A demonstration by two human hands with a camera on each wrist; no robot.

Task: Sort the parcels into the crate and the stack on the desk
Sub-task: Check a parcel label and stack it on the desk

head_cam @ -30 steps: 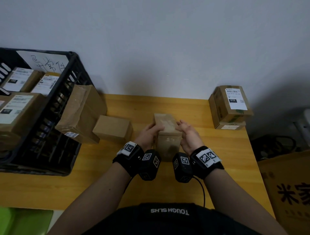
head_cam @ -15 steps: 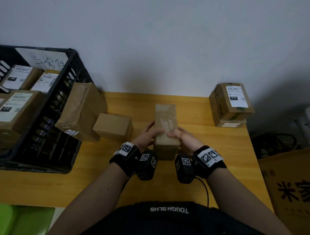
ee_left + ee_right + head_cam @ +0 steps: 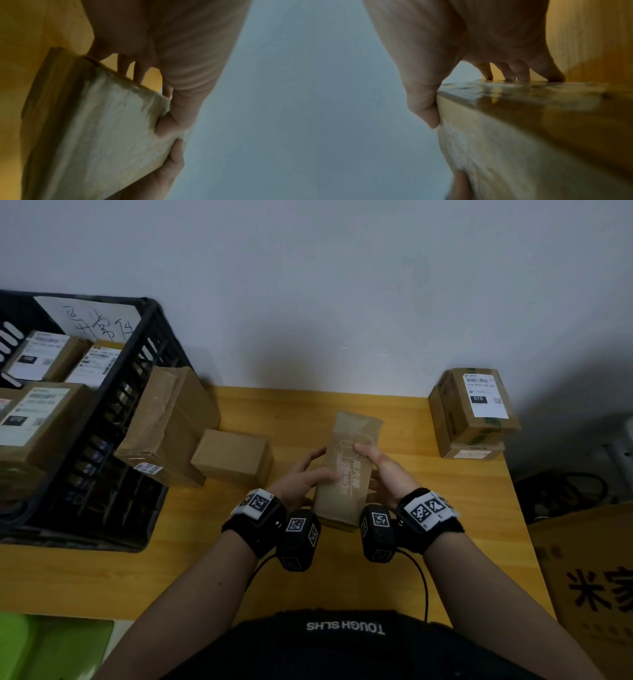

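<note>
From the head view, we hold a long brown parcel (image 3: 346,470) with both hands above the middle of the bench (image 3: 428,508): our left hand (image 3: 305,477) grasps its left side, our right hand (image 3: 383,470) its right, thumbs lying over the printed top face. We judge the sorting partly done. The black crate (image 3: 113,419) at the left already carries several labelled parcels, and a stack of two labelled boxes (image 3: 476,412) sits at the far right corner. Still unsorted, it seems, are a large box (image 3: 168,422) leaning against the crate and a small plain box (image 3: 233,460) beside it.

In the left wrist view, our fingers (image 3: 139,73) curl behind the parcel and the thumb presses its near face.

In the right wrist view, our fingertips (image 3: 522,75) rest on the parcel's glossy taped side, the thumb clamped on the adjoining face.
</note>
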